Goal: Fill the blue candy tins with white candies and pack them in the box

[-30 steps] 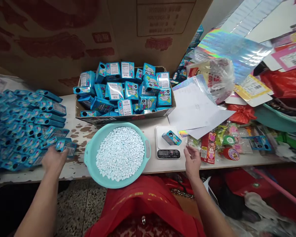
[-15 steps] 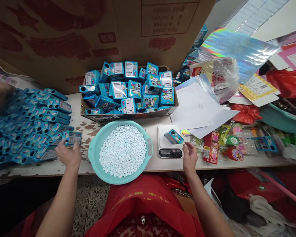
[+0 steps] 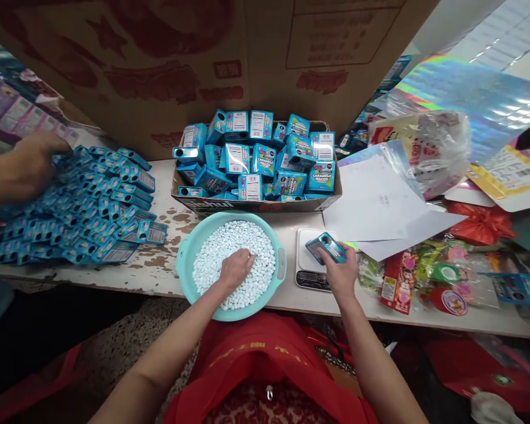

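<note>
My left hand (image 3: 237, 270) is over the small white candies (image 3: 221, 244) in the round turquoise basin (image 3: 186, 259), its fingers curled together at their surface; whatever they pinch is too small to make out. To the right, my right hand (image 3: 341, 270) grips a small blue box (image 3: 326, 247) just over the white scale (image 3: 304, 238), whose dark display (image 3: 311, 280) faces me. Behind the basin stands an open carton (image 3: 265, 206) filled with several blue candy boxes (image 3: 264, 159).
At the left, another person's hand (image 3: 37, 162) is by a big heap of flat blue boxes (image 3: 92, 212). A tall cardboard box (image 3: 256, 65) rises behind. White papers (image 3: 375, 206), a plastic bag (image 3: 437, 147) and wrapped sweets (image 3: 400, 282) lie at the right.
My left hand has moved right from the blue heap into the basin's candies. My right hand has taken hold of the blue box on the scale. The view has shifted left.
</note>
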A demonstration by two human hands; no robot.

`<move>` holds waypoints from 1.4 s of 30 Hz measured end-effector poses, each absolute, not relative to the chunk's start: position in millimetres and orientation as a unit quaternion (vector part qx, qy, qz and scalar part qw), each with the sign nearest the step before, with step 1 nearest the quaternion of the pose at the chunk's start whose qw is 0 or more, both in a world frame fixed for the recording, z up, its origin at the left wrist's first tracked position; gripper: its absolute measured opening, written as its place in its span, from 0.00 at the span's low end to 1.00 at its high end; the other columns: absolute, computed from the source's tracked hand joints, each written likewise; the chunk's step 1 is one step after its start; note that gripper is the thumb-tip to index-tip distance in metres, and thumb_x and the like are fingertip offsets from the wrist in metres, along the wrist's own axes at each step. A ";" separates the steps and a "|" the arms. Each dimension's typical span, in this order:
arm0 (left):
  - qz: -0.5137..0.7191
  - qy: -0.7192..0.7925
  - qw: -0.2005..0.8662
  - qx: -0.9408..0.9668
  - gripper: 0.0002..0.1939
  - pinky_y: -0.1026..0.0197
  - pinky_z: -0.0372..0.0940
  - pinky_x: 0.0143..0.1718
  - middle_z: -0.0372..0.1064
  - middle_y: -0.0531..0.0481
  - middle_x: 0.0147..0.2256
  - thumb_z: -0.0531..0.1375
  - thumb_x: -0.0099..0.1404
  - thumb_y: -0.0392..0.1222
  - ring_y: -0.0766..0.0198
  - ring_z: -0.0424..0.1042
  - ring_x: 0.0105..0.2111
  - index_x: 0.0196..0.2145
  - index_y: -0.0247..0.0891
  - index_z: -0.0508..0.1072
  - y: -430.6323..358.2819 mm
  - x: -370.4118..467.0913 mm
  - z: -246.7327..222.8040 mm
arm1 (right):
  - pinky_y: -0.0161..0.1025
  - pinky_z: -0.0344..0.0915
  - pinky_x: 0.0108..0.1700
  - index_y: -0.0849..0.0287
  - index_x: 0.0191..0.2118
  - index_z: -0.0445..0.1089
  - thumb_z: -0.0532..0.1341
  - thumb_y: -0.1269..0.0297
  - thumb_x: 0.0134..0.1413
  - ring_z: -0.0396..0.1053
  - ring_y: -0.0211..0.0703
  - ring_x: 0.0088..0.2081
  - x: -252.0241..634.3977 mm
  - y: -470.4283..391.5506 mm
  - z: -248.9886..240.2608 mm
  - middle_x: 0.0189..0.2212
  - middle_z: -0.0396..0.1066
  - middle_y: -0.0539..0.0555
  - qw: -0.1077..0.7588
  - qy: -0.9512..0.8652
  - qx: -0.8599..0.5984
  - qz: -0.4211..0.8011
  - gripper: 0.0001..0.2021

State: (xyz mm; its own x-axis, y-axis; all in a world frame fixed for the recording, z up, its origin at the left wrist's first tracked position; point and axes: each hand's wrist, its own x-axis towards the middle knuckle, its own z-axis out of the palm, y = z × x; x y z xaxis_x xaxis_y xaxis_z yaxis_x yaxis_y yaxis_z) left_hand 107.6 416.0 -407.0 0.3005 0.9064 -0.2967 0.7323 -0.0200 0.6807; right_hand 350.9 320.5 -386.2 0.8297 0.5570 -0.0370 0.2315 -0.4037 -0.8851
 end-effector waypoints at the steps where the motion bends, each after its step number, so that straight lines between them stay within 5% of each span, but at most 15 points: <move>1: 0.160 0.613 0.460 0.622 0.09 0.62 0.59 0.32 0.63 0.51 0.25 0.58 0.59 0.43 0.62 0.64 0.30 0.24 0.39 0.65 422.2 103.6 -404.5 | 0.44 0.67 0.41 0.60 0.41 0.67 0.68 0.52 0.38 0.67 0.43 0.35 345.5 320.8 -373.3 0.35 0.69 0.52 0.488 -0.263 -0.816 0.162 0.24; 6: 0.301 0.612 0.632 0.367 0.12 0.67 0.50 0.17 0.51 0.57 0.18 0.51 0.59 0.49 0.71 0.53 0.16 0.24 0.39 0.60 445.3 93.1 -361.7 | 0.40 0.67 0.38 0.56 0.42 0.67 0.66 0.53 0.46 0.68 0.42 0.34 298.7 330.6 -324.9 0.34 0.70 0.51 0.456 -0.454 -0.743 0.186 0.18; 10: 0.418 0.460 0.760 0.190 0.13 0.69 0.46 0.14 0.52 0.58 0.17 0.59 0.53 0.48 0.74 0.52 0.14 0.23 0.38 0.59 443.6 106.1 -311.4 | 0.42 0.66 0.39 0.57 0.44 0.66 0.63 0.59 0.52 0.68 0.47 0.38 256.0 347.1 -325.9 0.36 0.70 0.55 0.390 -0.590 -0.672 0.218 0.14; 18: 0.560 0.462 0.637 0.259 0.19 0.67 0.58 0.19 0.58 0.57 0.19 0.63 0.56 0.50 0.72 0.63 0.17 0.20 0.36 0.60 438.1 133.6 -294.2 | 0.45 0.64 0.40 0.57 0.44 0.65 0.62 0.64 0.53 0.68 0.52 0.41 227.9 363.5 -335.0 0.38 0.71 0.57 0.325 -0.646 -0.652 0.229 0.13; 27: 0.535 0.447 0.685 0.212 0.24 0.70 0.45 0.12 0.54 0.58 0.16 0.64 0.54 0.56 0.77 0.51 0.12 0.20 0.36 0.59 446.4 136.8 -287.8 | 0.45 0.65 0.41 0.57 0.43 0.65 0.64 0.62 0.52 0.68 0.51 0.41 242.0 358.2 -332.1 0.38 0.71 0.57 0.355 -0.605 -0.667 0.250 0.13; 42: 0.529 0.466 0.659 0.262 0.25 0.70 0.47 0.14 0.53 0.59 0.16 0.63 0.53 0.59 0.76 0.53 0.14 0.20 0.37 0.57 429.9 172.2 -288.8 | 0.45 0.66 0.41 0.57 0.43 0.67 0.64 0.64 0.50 0.68 0.52 0.41 255.0 349.2 -331.1 0.37 0.71 0.57 0.324 -0.597 -0.697 0.229 0.13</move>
